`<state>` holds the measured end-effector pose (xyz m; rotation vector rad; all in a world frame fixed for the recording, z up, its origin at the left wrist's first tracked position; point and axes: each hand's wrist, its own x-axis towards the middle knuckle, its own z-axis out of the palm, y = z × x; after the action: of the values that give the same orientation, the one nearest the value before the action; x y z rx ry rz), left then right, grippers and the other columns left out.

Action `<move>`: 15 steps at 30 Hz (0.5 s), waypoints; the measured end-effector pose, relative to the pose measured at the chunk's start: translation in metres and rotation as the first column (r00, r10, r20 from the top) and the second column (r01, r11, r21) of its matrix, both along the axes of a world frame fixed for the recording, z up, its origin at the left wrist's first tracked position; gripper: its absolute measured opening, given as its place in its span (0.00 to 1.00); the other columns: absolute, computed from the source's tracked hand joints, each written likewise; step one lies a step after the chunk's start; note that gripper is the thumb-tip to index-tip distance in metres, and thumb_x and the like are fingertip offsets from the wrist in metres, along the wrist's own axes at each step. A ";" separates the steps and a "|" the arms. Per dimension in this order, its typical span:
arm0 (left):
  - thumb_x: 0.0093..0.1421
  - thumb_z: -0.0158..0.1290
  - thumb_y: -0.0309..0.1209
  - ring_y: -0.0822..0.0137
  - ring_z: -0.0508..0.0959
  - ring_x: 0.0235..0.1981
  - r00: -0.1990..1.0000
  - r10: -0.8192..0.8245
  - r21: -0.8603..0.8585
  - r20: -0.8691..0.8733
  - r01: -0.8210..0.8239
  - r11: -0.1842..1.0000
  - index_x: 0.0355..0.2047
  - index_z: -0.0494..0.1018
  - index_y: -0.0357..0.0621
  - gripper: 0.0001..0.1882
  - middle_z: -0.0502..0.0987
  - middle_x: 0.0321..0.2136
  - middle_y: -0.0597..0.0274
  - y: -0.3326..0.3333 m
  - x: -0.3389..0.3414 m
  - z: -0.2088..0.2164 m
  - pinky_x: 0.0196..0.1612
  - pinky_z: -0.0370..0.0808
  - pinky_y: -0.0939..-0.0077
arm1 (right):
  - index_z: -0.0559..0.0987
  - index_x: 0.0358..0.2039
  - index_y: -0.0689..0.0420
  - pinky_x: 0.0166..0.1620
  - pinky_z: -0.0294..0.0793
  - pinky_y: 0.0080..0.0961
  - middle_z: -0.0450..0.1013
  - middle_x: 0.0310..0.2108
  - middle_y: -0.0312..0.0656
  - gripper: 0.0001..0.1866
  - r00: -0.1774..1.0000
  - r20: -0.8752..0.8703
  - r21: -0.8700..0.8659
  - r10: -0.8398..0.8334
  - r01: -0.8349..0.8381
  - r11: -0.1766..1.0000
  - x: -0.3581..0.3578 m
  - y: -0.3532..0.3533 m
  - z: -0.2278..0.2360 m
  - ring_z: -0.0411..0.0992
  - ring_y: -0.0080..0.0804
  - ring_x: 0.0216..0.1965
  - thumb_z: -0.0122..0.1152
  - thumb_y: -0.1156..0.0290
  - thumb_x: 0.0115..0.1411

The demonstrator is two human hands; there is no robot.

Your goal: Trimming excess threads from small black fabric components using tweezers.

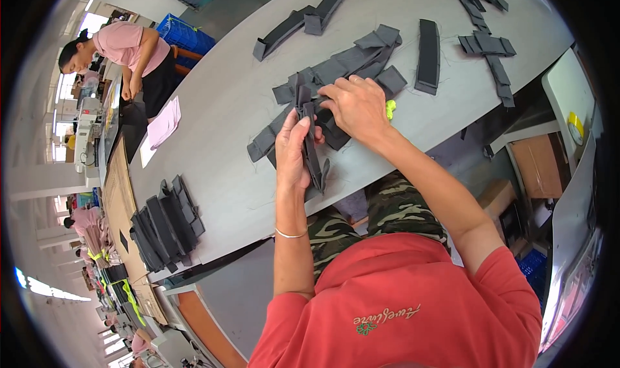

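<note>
Partly out of sight behind the hands [359, 110], dark fabric strips [312, 164].

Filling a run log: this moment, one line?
left hand: holds folded grey fabric strip; right hand: beside it, over loose strips; table: strip stack at left

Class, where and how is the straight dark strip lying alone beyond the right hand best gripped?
Probably pinch the dark strip across its near end with the right hand, coming from the near side: it lies flat, lengthwise away, both long edges exposed.

Bright, glaring strip light [55, 290] at left, bent edges
</note>
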<state>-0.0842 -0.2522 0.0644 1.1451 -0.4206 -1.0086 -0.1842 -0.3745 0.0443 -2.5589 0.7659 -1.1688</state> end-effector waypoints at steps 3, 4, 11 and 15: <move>0.61 0.53 0.33 0.73 0.71 0.27 0.999 -0.040 -0.035 -0.030 0.039 0.999 0.43 0.68 0.35 0.15 0.72 0.29 0.62 0.002 0.000 -0.001 0.32 0.71 0.77 | 0.82 0.29 0.50 0.32 0.68 0.31 0.74 0.23 0.33 0.06 0.999 -0.046 0.051 -0.020 0.023 0.998 0.001 -0.004 -0.004 0.71 0.34 0.28 0.65 0.67 0.49; 0.60 0.53 0.35 0.72 0.71 0.26 0.999 -0.021 -0.028 -0.029 0.020 0.999 0.42 0.68 0.35 0.16 0.72 0.27 0.61 0.003 -0.001 0.000 0.33 0.70 0.77 | 0.82 0.28 0.50 0.32 0.68 0.32 0.74 0.22 0.34 0.05 0.999 -0.026 0.081 -0.029 0.031 0.996 -0.003 -0.004 -0.002 0.72 0.34 0.27 0.64 0.66 0.49; 0.60 0.52 0.38 0.69 0.71 0.26 0.997 0.003 -0.054 -0.083 -0.007 0.999 0.40 0.67 0.35 0.17 0.71 0.22 0.59 0.001 0.004 -0.003 0.33 0.69 0.77 | 0.81 0.32 0.49 0.34 0.68 0.31 0.74 0.25 0.34 0.09 0.997 -0.042 0.103 -0.063 0.067 0.992 -0.016 -0.004 0.010 0.72 0.33 0.31 0.66 0.66 0.49; 0.60 0.53 0.38 0.71 0.72 0.25 0.999 -0.005 -0.037 -0.053 0.003 0.999 0.42 0.67 0.34 0.19 0.72 0.23 0.59 0.007 0.008 -0.005 0.33 0.70 0.78 | 0.81 0.30 0.49 0.36 0.68 0.34 0.75 0.27 0.35 0.08 0.999 -0.036 0.044 -0.027 0.029 0.999 0.005 -0.003 0.006 0.73 0.35 0.33 0.65 0.65 0.48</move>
<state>-0.0765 -0.2448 0.0596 1.0822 -0.3977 -1.0284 -0.1790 -0.3776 0.0498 -2.5470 0.8292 -1.1044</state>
